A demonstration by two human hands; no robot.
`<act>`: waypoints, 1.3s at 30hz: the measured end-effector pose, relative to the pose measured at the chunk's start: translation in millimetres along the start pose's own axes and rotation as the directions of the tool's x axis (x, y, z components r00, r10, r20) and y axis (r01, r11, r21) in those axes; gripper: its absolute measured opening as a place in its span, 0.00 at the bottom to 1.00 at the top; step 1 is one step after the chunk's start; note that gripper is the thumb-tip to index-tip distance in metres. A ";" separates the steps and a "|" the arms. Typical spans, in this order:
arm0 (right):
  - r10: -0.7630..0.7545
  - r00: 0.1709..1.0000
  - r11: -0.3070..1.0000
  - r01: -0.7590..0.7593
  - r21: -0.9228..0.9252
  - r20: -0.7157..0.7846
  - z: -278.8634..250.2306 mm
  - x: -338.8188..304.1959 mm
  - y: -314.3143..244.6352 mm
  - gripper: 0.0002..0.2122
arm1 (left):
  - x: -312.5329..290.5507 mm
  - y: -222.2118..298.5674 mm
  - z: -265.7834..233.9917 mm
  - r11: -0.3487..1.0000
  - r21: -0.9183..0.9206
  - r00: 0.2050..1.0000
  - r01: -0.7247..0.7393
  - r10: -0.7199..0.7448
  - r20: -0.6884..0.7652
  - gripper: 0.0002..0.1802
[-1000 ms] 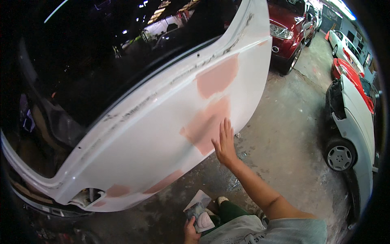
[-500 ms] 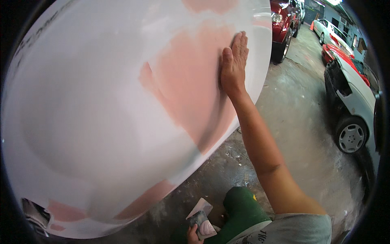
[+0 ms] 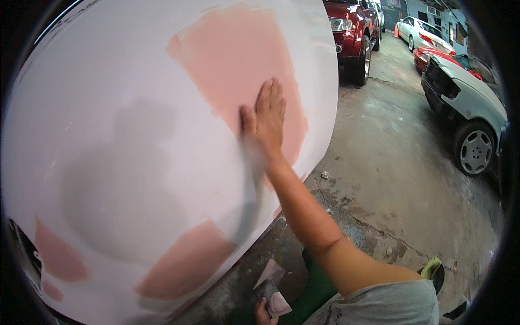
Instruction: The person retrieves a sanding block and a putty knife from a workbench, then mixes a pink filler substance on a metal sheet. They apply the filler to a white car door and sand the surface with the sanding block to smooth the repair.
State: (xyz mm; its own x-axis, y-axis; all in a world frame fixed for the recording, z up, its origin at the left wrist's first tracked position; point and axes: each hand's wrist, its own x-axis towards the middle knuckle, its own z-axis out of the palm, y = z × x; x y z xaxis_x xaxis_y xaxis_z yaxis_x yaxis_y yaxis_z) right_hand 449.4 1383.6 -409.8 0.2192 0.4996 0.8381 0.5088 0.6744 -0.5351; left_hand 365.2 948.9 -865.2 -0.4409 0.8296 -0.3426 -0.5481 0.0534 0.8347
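Note:
A large white car body panel (image 3: 124,135) fills most of the view, with a big pink filler patch (image 3: 238,70) near its upper right and smaller pink patches (image 3: 184,265) lower down. My right hand (image 3: 265,122) lies flat on the panel, fingers together, on the lower edge of the big pink patch. At the bottom of the view my left hand (image 3: 264,314) grips a folded piece of sandpaper (image 3: 273,292), held low away from the panel.
A grey concrete floor (image 3: 390,179) stretches to the right. A dark red car (image 3: 352,27) is parked behind the panel, and a white car (image 3: 466,103) with a wheel showing stands at the right. My knee in green trousers (image 3: 314,292) is below.
The view has moved much closer to the panel. My right hand has slid along the pink filler patch, still flat on it. The left hand keeps holding the sandpaper low.

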 end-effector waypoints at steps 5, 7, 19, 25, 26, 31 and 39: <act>-0.064 0.994 0.998 0.063 0.011 0.088 2.2 -75.2 -11.6 0.38 | -6.4 21.0 30.7 0.975 -0.176 0.987 0.139 -0.150 -0.056 0.18; -0.084 0.988 0.995 0.075 0.069 0.130 -1.0 -103.5 -17.3 0.38 | 2.3 32.9 28.9 0.925 -0.219 0.939 0.311 -0.334 -0.080 0.16; 0.419 0.901 0.907 -0.412 0.084 -0.107 -1.7 22.3 124.6 0.35 | -5.6 38.8 16.8 0.880 -0.285 0.916 0.380 -0.400 -0.014 0.16; 0.340 0.938 0.939 -0.336 0.066 -0.070 9.4 -44.9 69.4 0.36 | -11.5 41.3 23.6 0.878 -0.318 0.895 0.358 -0.420 -0.152 0.19; 0.322 0.945 0.946 -0.319 0.054 -0.065 7.4 -55.9 58.3 0.36 | -12.8 44.0 27.8 0.883 -0.324 0.890 0.340 -0.413 -0.192 0.20; 0.238 0.971 0.971 -0.238 0.014 -0.018 18.2 -114.4 11.9 0.37 | -12.0 38.4 17.2 0.865 -0.308 0.900 0.396 -0.432 -0.054 0.21; 0.071 0.989 0.986 -0.089 0.144 0.126 10.9 -205.4 -38.0 0.38 | -31.5 74.4 71.4 0.919 -0.209 0.918 0.334 -0.367 -0.147 0.17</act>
State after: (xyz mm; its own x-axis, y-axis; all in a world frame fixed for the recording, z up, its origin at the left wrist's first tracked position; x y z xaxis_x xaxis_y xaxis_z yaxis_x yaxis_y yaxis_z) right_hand 375.9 1261.3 -562.7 0.1476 0.6108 0.7779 0.3623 0.6984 -0.6172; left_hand 389.1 966.4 -761.5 -0.3080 0.6605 -0.6848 -0.7998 0.2100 0.5623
